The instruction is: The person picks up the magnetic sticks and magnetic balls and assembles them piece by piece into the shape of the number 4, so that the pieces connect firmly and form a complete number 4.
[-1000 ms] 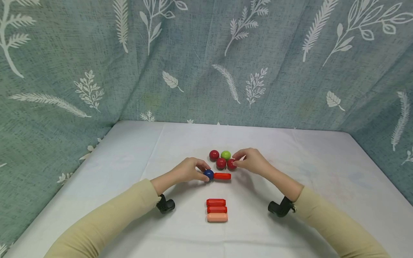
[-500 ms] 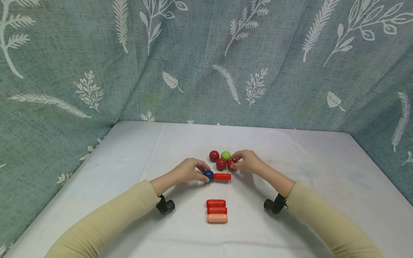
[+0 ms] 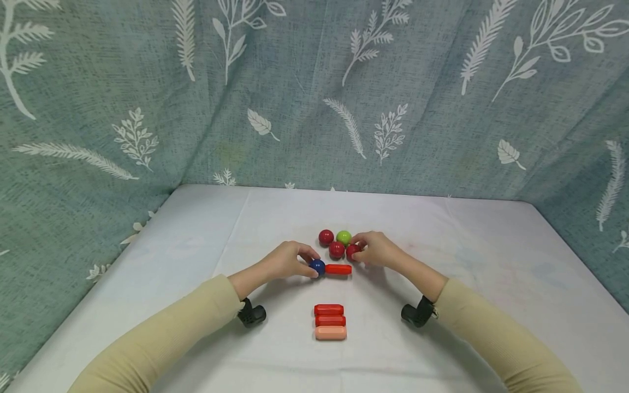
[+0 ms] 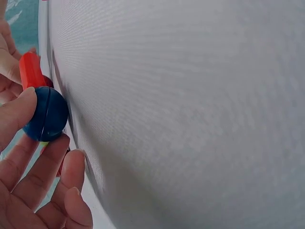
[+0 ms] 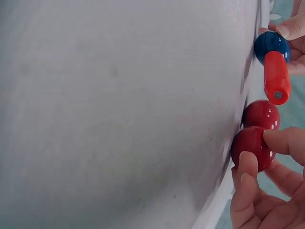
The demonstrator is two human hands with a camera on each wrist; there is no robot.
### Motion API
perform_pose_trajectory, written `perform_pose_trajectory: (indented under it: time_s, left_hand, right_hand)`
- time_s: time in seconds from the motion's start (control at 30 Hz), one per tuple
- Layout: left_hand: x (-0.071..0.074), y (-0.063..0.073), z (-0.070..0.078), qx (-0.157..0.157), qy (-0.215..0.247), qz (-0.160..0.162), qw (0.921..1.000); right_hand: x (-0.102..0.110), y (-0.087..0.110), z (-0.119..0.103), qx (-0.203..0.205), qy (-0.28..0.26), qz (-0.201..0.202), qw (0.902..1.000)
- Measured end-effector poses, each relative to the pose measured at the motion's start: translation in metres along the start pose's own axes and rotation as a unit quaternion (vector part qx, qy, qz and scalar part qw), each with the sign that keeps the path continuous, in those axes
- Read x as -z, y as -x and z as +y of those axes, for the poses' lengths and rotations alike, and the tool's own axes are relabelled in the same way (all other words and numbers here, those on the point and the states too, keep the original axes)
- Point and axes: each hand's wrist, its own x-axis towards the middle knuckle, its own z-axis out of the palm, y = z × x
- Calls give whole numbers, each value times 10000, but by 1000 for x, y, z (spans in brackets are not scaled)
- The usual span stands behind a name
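Observation:
My left hand (image 3: 290, 260) pinches a dark blue ball (image 4: 50, 114) between thumb and fingers. A red rod (image 3: 338, 269) sticks out from the ball toward the right; its free end shows a small round metal disc in the right wrist view. With thumb and fingertips, my right hand (image 3: 377, 249) grips a dark red ball (image 5: 250, 147), the rightmost of the group. Right beside that ball lies a second red ball (image 3: 336, 250). Behind them are a third red ball (image 3: 326, 237) and a lime green ball (image 3: 344, 237).
Two red rods (image 3: 330, 321) and a peach-coloured rod (image 3: 331, 333) lie stacked side by side in front of the hands on the white-covered table (image 3: 221, 349). A teal leaf-patterned cloth (image 3: 304, 109) hangs behind the table and along its sides.
My right hand has moved slightly left and closed in around the rightmost red ball. The left hand, blue ball and red rod have stayed nearly still.

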Motion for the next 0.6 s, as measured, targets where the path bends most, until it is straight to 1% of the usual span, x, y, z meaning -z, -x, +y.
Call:
perform_pose_trajectory:
  time_s: [0.1,0.17,0.4,0.6]
  left_hand:
    - [0,0,0,11,2,3,10000]
    - [0,0,0,27,4,5,10000]
    - [0,0,1,77,-1,15,10000]
    - [0,0,1,35,34,7,10000]
  right_hand:
    - [1,2,1,103,41,-44,9999]
    - [2,4,2,101,27,-66,9999]
    - [4,13,6,325,250,-109,9991]
    - [2,22,6,245,228,-140,9993]
